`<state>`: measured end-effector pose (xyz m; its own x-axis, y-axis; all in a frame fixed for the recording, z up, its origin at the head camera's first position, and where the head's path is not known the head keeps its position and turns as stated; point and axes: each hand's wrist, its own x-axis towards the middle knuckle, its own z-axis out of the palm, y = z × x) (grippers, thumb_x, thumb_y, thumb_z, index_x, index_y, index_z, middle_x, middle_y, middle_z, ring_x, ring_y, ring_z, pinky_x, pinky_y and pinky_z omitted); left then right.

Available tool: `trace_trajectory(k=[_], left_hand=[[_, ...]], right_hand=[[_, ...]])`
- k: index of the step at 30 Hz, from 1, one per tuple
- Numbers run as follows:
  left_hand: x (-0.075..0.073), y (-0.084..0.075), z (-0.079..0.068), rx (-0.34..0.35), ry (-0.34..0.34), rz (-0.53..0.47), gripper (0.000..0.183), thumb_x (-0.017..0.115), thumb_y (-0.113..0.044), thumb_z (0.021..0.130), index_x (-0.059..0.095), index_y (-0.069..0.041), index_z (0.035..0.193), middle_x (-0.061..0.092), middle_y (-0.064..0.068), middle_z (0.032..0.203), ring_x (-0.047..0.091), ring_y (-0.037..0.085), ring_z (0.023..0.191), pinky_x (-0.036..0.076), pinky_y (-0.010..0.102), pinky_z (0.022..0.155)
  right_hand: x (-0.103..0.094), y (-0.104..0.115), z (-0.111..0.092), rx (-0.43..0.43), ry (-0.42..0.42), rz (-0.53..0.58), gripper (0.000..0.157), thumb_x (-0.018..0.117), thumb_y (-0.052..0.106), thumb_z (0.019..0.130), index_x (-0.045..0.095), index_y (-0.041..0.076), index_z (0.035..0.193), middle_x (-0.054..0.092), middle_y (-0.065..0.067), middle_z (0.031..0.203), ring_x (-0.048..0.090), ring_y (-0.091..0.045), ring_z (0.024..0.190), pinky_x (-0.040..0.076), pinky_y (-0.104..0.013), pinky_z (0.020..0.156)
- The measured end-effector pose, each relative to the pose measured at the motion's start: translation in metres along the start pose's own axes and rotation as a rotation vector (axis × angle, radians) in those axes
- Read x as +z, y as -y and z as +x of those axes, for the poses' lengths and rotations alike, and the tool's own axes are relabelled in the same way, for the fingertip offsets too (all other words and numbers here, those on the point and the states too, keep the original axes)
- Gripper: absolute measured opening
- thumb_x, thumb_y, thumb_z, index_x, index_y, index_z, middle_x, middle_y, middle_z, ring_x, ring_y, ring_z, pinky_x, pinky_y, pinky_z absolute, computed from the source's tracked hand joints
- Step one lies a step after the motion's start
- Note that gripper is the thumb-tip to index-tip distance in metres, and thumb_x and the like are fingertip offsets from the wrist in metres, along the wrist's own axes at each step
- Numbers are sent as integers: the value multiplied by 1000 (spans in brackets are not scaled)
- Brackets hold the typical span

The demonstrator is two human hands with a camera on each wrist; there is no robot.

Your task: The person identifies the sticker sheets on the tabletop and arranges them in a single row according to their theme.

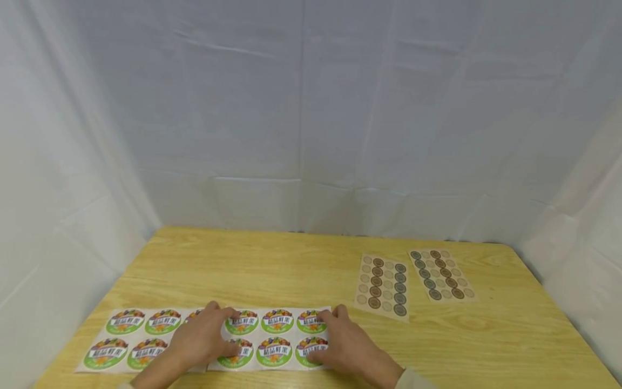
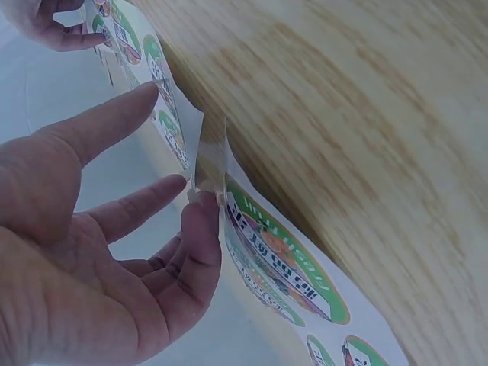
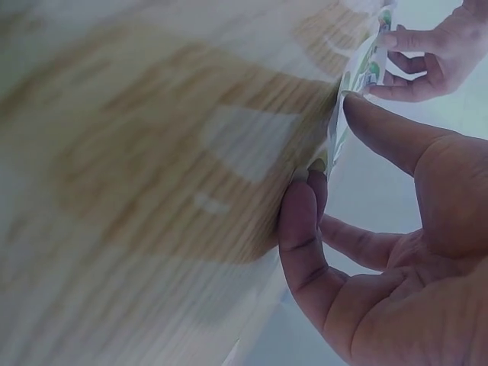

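A fruit sticker sheet (image 1: 277,329) lies face up near the front of the bench (image 1: 272,270), between the two hands. The left hand (image 1: 196,337) is at its left edge, the right hand (image 1: 347,343) at its right edge. On each, thumb and fingers are spread apart, the tips touching the sheet. A matching sheet (image 1: 146,332) lies just beside it, partly under the left hand. Farther back, at right, lie two beige sheets (image 1: 383,283) of small round stickers. White curtains (image 1: 301,108) surround the bench.
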<state>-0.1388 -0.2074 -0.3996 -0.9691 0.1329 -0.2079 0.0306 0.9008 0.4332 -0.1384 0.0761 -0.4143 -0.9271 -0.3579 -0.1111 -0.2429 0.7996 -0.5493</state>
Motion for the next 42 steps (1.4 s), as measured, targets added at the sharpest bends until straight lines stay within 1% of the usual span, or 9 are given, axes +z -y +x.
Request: trace_trajectory(k=[4,10,13,20,27,29,34,39,42], left_hand=[[0,-1,-2,0,1,23,62,87,-33,65,65,-15,119,52,5,98,45,17,62,39,33,46],[-3,-5,-2,27,-13,82,62,88,-32,62,65,-13,116,51,4,94,48,17,67,43,34,51],[-4,-6,-1,37,-9,82,60,88,-31,62,65,-12,114,52,4,94,47,16,66,43,34,51],[-6,-7,-2,26,7,67,58,87,-33,63,65,-13,113,52,4,96,48,17,67,43,35,52],[-8,-9,-1,12,20,84,56,87,-32,64,65,-15,113,51,3,95,48,17,68,43,35,53],[-8,-9,-1,9,18,77,56,87,-32,64,65,-15,113,51,3,95,47,18,67,42,35,52],[-8,-8,-1,12,1,59,57,87,-34,63,65,-16,112,50,4,95,47,20,64,41,34,49],[-7,-7,-2,6,-23,62,57,87,-36,61,66,-15,110,50,5,94,47,19,64,41,33,48],[-7,-5,-4,13,-32,72,58,87,-38,61,66,-14,110,50,5,95,48,18,66,43,33,50]], right_hand=[[0,1,0,6,10,3,81,83,42,68,52,5,133,44,-8,107,50,-15,73,48,-32,64],[-4,-1,3,0,47,49,75,84,39,69,54,4,128,44,-9,105,50,-16,75,49,-33,67],[-7,-4,5,-7,72,80,70,83,35,72,54,3,126,43,-9,103,49,-16,77,48,-31,67],[-11,-11,7,-23,110,151,56,79,26,78,55,3,124,45,-10,101,50,-16,77,48,-26,62],[-13,-15,9,-32,108,112,53,79,25,78,57,5,122,47,-10,102,50,-17,82,49,-37,77],[-13,-14,8,-29,100,114,53,79,25,78,58,5,122,47,-9,102,50,-17,82,49,-38,78],[-13,-10,6,-17,78,121,54,80,25,77,58,3,121,46,-9,102,50,-16,80,49,-32,71],[-13,-5,3,-3,71,76,55,79,30,79,57,4,123,44,-7,103,51,-15,75,46,-28,63],[-13,-4,3,-7,71,52,55,77,32,80,57,4,123,42,-5,102,50,-15,73,45,-27,60]])
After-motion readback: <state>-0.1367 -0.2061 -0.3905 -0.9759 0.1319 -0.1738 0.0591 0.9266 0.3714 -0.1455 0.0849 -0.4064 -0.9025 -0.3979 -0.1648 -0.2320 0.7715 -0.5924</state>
